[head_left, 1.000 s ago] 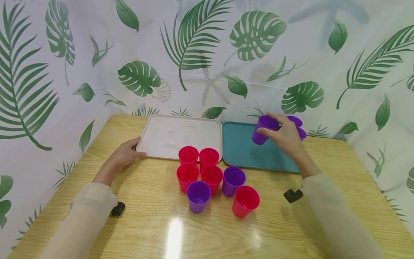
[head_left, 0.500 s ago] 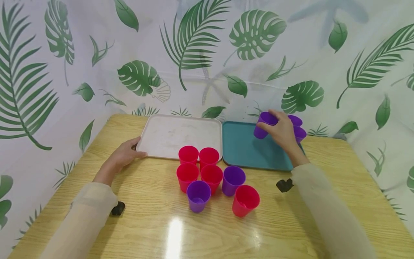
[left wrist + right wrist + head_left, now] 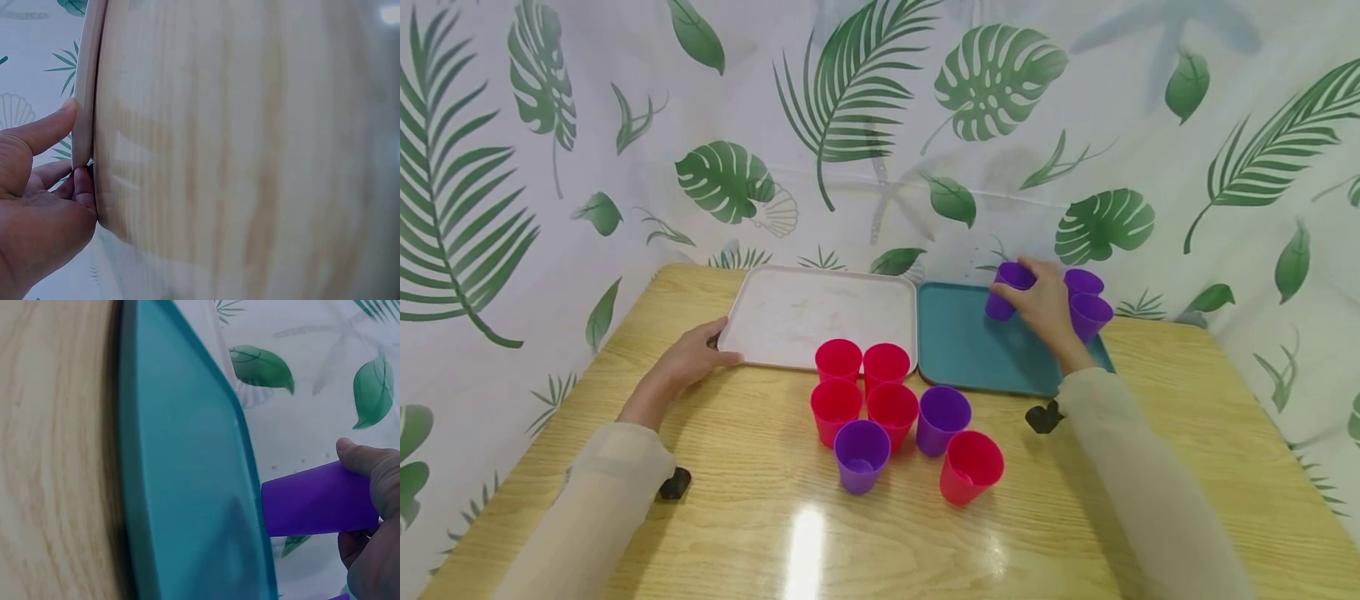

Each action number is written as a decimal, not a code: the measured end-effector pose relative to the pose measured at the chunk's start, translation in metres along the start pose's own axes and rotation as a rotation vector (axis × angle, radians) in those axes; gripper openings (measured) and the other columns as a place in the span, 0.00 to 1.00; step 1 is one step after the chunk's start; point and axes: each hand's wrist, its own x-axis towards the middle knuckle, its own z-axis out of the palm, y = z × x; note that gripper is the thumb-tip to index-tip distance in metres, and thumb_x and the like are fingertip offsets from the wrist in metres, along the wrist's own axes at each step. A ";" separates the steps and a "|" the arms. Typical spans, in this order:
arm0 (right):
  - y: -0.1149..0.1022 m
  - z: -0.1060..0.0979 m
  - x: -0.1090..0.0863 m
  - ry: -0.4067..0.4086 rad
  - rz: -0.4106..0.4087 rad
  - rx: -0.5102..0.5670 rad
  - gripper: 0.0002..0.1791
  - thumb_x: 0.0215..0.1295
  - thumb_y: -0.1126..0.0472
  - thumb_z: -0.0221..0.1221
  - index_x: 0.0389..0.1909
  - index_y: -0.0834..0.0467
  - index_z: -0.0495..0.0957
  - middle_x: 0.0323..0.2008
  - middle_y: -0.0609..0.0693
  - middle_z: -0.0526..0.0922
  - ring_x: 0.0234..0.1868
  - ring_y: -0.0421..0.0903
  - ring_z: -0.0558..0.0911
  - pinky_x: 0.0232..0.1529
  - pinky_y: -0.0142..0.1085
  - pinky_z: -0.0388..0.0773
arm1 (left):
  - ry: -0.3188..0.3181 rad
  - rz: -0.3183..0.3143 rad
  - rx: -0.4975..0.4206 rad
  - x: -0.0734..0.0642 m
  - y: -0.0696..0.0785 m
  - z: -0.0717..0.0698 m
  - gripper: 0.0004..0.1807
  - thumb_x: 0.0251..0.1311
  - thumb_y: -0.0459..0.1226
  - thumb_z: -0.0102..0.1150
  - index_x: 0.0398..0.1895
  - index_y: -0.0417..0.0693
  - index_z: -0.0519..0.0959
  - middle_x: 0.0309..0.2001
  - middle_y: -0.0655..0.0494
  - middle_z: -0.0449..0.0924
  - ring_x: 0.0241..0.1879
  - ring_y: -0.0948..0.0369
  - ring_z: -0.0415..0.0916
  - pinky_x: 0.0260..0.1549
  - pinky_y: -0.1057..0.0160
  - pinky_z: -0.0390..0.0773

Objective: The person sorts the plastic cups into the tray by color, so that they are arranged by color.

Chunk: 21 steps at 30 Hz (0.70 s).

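In the head view, my right hand [image 3: 1047, 302] grips a purple cup [image 3: 1002, 304] near its rim, over the back of the teal tray [image 3: 1000, 354]. From the right wrist, the same purple cup [image 3: 319, 501] shows its base close to the tray's far rim; whether it touches cannot be told. Two more purple cups [image 3: 1090, 315] stand at the tray's right end, partly behind the hand. My left hand [image 3: 691, 358] holds the near-left corner of the white tray [image 3: 820, 312]. The left wrist view has the thumb on the tray rim [image 3: 86, 100] and the other fingers curled at its corner.
In front of the trays stand several red cups [image 3: 837, 404], close together. Two purple cups [image 3: 861, 458] are beside them, and a separate red cup [image 3: 972, 468] is nearest on the right. The wooden table [image 3: 722, 517] meets a leaf-patterned cloth [image 3: 880, 125] behind.
My right hand has moved slightly left and back with the purple cup, which has gone from tilted to nearly upright over the teal tray. The left hand stays at the white tray.
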 end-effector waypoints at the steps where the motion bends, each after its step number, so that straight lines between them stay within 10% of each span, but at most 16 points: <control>1: 0.001 0.001 0.000 0.005 -0.001 -0.004 0.40 0.58 0.58 0.75 0.67 0.73 0.72 0.62 0.73 0.75 0.64 0.67 0.72 0.68 0.58 0.65 | -0.001 0.000 -0.001 0.000 -0.001 0.000 0.46 0.73 0.34 0.59 0.83 0.38 0.40 0.82 0.36 0.38 0.81 0.41 0.37 0.77 0.42 0.46; 21: 0.020 0.012 0.002 -0.018 0.005 -0.030 0.40 0.59 0.57 0.75 0.67 0.73 0.71 0.63 0.73 0.74 0.65 0.69 0.71 0.68 0.60 0.64 | 0.005 0.002 -0.010 0.001 -0.003 0.001 0.46 0.73 0.33 0.58 0.82 0.35 0.39 0.82 0.36 0.36 0.81 0.42 0.36 0.77 0.44 0.46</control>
